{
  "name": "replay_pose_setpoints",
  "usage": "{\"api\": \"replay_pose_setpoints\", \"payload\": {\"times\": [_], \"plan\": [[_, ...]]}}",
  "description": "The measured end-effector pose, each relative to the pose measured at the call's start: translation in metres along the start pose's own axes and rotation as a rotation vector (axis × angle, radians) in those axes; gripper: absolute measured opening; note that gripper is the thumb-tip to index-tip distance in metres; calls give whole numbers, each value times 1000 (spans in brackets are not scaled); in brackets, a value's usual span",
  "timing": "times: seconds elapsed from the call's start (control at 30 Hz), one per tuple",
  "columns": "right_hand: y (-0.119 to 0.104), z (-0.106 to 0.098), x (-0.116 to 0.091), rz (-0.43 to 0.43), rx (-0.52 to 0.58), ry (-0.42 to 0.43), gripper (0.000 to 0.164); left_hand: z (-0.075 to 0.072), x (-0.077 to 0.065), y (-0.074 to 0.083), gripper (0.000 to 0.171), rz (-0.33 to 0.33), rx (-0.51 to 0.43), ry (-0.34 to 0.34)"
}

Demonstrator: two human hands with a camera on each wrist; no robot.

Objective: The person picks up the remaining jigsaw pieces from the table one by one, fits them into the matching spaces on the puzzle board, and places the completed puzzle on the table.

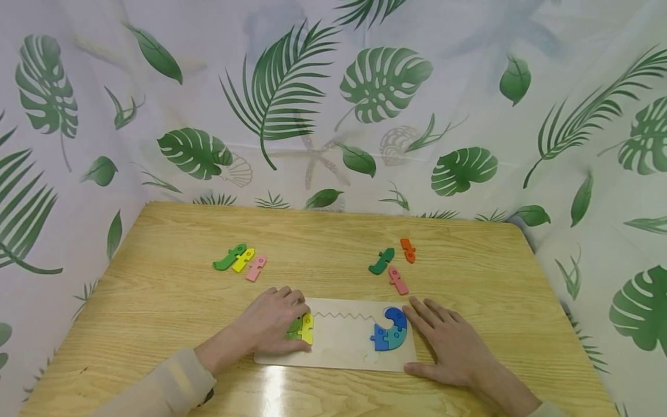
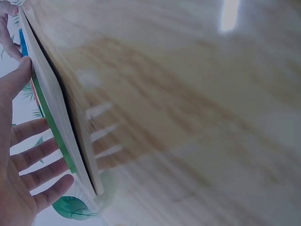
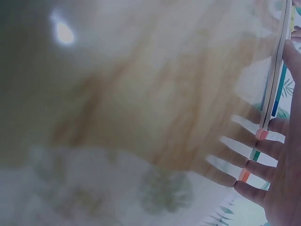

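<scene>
A pale wooden puzzle board (image 1: 344,341) lies on the table in front of me. My left hand (image 1: 276,324) rests over its left end, fingers spread and touching green and yellow puzzle pieces (image 1: 307,329); the hand hides part of the green. In the left wrist view the thumb (image 2: 21,77) lies along the board's near side. At the board's right end, blue and teal pieces (image 1: 393,333) join in a curved tail. My right hand (image 1: 450,341) lies beside that end with fingers spread, thumb and fingertips at the board's edge.
Behind the board on the left lie a green piece (image 1: 229,256), a yellow piece (image 1: 243,260) and a pink piece (image 1: 256,268). Behind its right end are a dark green piece (image 1: 382,261), another pink piece (image 1: 398,281) and an orange piece (image 1: 409,251). A leaf-print curtain (image 1: 323,104) surrounds the table.
</scene>
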State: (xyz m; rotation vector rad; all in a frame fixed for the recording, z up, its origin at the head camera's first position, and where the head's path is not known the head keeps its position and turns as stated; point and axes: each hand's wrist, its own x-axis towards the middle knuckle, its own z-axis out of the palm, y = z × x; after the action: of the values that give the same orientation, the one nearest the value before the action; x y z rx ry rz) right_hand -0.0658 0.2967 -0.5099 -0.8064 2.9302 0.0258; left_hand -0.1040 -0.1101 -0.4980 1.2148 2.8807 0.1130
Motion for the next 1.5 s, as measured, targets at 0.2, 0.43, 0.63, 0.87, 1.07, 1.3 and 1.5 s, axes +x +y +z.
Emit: {"api": "replay_pose_setpoints", "payload": {"times": [0.2,0.43,0.63,0.87,1.07,1.3,1.5], "plan": [[0,0,0,3,-1,-3,108,-3,-1,-1,69,7,-6,-8],[-1,0,-1,-1,-2,5,108,-7,-4,-7,63,9,-35,-13],[0,1,-1,-5,-6,12,108,-10,-8,-14,59,34,-64,3],[0,2,0,-3,-5,9,108,-14,-11,-25,64,54,-51,12],[1,1,-1,-5,-7,3,107,-17,-13,-35,69,64,-2,7],[1,1,0,-12,-8,11,107,-19,-15,-47,69,57,4,12],[2,2,0,-10,-8,3,108,-18,-19,-60,67,34,-30,32]]}}
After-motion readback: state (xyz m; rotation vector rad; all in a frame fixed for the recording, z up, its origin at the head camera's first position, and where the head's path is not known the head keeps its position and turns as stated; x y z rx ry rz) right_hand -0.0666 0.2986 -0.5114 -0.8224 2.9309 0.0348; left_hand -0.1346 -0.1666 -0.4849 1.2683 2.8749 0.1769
